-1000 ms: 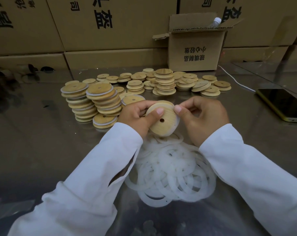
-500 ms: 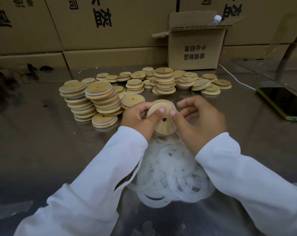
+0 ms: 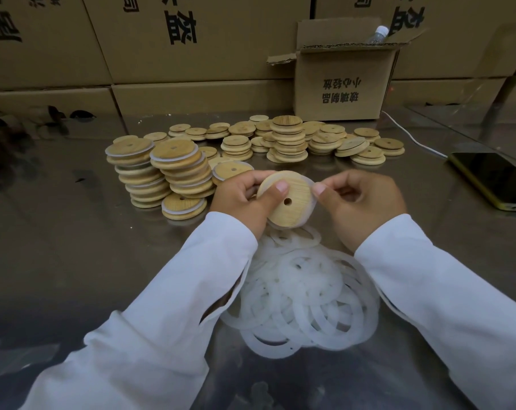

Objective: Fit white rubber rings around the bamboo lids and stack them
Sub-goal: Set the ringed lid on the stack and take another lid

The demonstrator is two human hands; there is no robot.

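A round bamboo lid (image 3: 289, 207) with a small centre hole is held up, tilted toward me, above the table. My left hand (image 3: 244, 199) grips its left edge, thumb across the face. My right hand (image 3: 366, 205) pinches a white rubber ring (image 3: 309, 184) at the lid's right rim. A heap of loose white rings (image 3: 304, 297) lies on the table below my hands. Two leaning stacks of ringed lids (image 3: 179, 170) stand at the left. Bare bamboo lids (image 3: 289, 137) lie in low stacks farther back.
The steel table (image 3: 73, 247) is backed by a wall of cardboard boxes (image 3: 191, 37). An open small carton (image 3: 342, 84) holds a plastic bottle (image 3: 378, 34). A phone (image 3: 496, 179) lies at the right edge with a white cable (image 3: 410, 137) behind it.
My right hand slid from the lid's face out to its right rim, pulling the ring there. The lid is tilted a little more toward me. My left hand's grip is unchanged.
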